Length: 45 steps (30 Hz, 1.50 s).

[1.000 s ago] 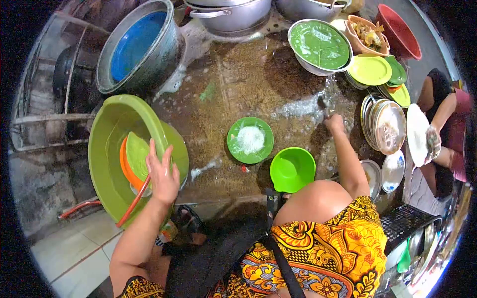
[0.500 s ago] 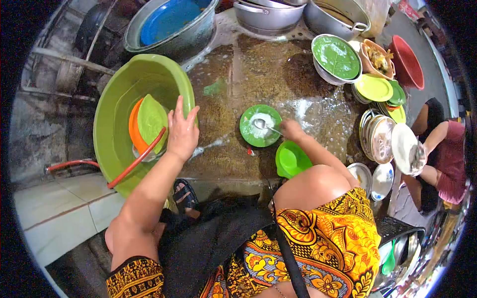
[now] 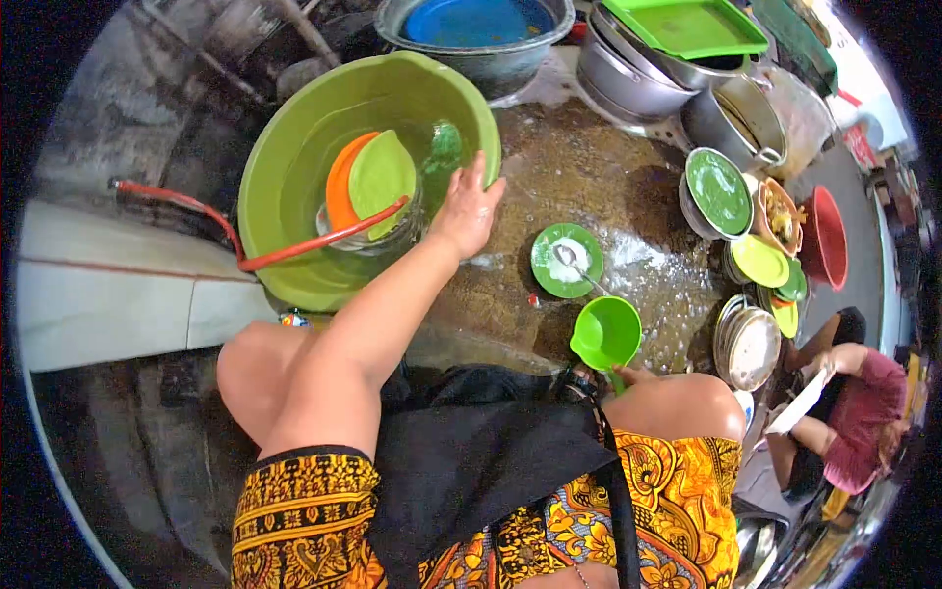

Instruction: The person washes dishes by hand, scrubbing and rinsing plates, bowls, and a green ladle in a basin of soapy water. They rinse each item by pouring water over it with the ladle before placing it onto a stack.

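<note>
My left hand [image 3: 467,210] rests with fingers spread against the near right rim of a large olive-green basin [image 3: 278,147]. Water stands in the basin, along with an orange bowl [image 3: 340,187] and a light green leaf-shaped plate [image 3: 381,179]. Close to my right knee, my right hand [image 3: 638,376] grips the handle of a green dipper [image 3: 606,332]; the knee hides part of that hand. Just beyond the dipper, a green plate [image 3: 548,270] on the wet floor holds white suds or paste and a metal spoon [image 3: 569,257].
A red hose [image 3: 324,239] runs over the basin. Metal pots [image 3: 628,77] and a green tray [image 3: 687,27] stand at the back. Stacked plates [image 3: 754,348], a sudsy green plate [image 3: 719,191] and a red tub [image 3: 823,238] are right. Another person [image 3: 863,412] holds a white plate.
My right hand has left the spoon on the green plate and moved back to the dipper's handle. My left hand stays at the basin rim. The view has shifted.
</note>
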Tool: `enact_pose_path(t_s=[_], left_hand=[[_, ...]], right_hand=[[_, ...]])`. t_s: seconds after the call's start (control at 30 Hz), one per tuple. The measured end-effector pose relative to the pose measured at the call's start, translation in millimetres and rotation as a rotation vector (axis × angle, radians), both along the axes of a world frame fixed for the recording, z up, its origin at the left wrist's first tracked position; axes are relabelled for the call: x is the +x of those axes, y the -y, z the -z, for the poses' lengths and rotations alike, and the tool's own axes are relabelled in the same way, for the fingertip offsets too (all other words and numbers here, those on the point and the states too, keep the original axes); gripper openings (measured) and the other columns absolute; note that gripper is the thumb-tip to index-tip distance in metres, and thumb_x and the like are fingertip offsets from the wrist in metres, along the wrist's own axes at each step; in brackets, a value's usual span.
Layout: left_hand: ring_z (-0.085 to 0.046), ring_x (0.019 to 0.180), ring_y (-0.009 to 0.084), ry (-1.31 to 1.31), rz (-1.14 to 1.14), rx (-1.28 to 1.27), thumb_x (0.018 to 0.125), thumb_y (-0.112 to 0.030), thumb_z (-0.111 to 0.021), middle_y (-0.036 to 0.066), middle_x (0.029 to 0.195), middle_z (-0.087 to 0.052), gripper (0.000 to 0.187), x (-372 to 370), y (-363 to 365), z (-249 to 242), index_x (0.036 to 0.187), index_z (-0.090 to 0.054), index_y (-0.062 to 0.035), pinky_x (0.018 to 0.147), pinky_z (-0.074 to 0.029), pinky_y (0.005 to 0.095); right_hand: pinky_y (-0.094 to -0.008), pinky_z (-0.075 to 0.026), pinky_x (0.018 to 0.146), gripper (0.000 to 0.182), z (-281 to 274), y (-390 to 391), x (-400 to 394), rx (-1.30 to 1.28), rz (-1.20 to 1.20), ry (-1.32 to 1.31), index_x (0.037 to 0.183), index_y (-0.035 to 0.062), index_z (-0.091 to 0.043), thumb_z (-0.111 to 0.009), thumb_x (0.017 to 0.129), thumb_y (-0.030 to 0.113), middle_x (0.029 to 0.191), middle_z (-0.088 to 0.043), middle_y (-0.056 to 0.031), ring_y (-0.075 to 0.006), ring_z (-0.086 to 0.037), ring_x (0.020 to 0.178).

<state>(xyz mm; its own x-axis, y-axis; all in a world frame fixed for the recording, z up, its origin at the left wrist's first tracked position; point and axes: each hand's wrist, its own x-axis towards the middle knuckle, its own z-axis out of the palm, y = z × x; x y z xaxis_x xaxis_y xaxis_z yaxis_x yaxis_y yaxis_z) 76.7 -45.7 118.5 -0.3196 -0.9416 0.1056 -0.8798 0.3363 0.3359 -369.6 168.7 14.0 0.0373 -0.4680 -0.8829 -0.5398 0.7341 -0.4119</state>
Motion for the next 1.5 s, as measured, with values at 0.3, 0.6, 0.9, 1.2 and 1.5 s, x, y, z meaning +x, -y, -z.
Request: enact_pose_path(t_s=[0.3,0.6,0.9,1.2,1.5], left_hand=[[-0.027,0.129,0.0399,-0.023,0.026,-0.006,0.081,-0.004,-0.046,0.03,0.14,-0.018,0.038,1,0,-2,0.118,-0.05,-0.0043,0.11,-0.019,0.0459],[-0.028,0.127,0.0432,0.148,0.021,-0.028,0.079,-0.006,-0.046,0.032,0.138,-0.02,0.035,-8,11,18,0.113,-0.052,-0.0025,0.108,-0.021,0.0474],[-0.028,0.131,0.0263,-0.808,-0.048,0.178,0.09,-0.019,-0.036,0.011,0.146,-0.023,0.048,-24,15,45,0.136,-0.031,-0.0057,0.109,-0.016,0.0426],[-0.034,0.127,0.03,-0.036,-0.1,-0.088,0.091,-0.027,-0.035,0.009,0.14,-0.034,0.049,-29,12,55,0.136,-0.032,-0.0063,0.105,-0.023,0.0448],[-0.038,0.123,0.0298,0.336,-0.029,-0.049,0.084,-0.018,-0.045,0.014,0.128,-0.045,0.041,-23,22,20,0.124,-0.045,-0.007,0.105,-0.023,0.049]], right_hand=[[-0.0308,-0.049,0.06,0.047,-126,85,-10,-0.115,-0.245,-0.194,0.12,0.0015,-0.051,-0.062,0.081,0.025,0.087,-0.063,-0.013,-0.0207,-0.06,0.068],[-0.0311,-0.047,0.061,0.04,-233,275,204,-1.119,-0.746,-0.075,0.122,0.0028,-0.045,-0.052,0.083,0.009,0.082,-0.058,-0.01,-0.0174,-0.056,0.069],[-0.0426,-0.049,0.078,0.022,-123,322,449,-0.958,-1.024,-0.474,0.101,-0.0004,-0.052,-0.049,0.08,0.007,0.096,-0.062,-0.0199,-0.0346,-0.061,0.091],[-0.0342,-0.043,0.039,0.023,-118,310,433,-0.37,-0.347,0.228,0.086,0.0015,-0.054,-0.052,0.087,0.024,0.064,-0.056,-0.0085,-0.0178,-0.053,0.046],[-0.0213,-0.036,0.04,0.026,-265,233,330,-0.607,-0.143,0.314,0.092,0.0017,-0.056,-0.059,0.085,0.026,0.064,-0.053,-0.0025,-0.0081,-0.048,0.046]])
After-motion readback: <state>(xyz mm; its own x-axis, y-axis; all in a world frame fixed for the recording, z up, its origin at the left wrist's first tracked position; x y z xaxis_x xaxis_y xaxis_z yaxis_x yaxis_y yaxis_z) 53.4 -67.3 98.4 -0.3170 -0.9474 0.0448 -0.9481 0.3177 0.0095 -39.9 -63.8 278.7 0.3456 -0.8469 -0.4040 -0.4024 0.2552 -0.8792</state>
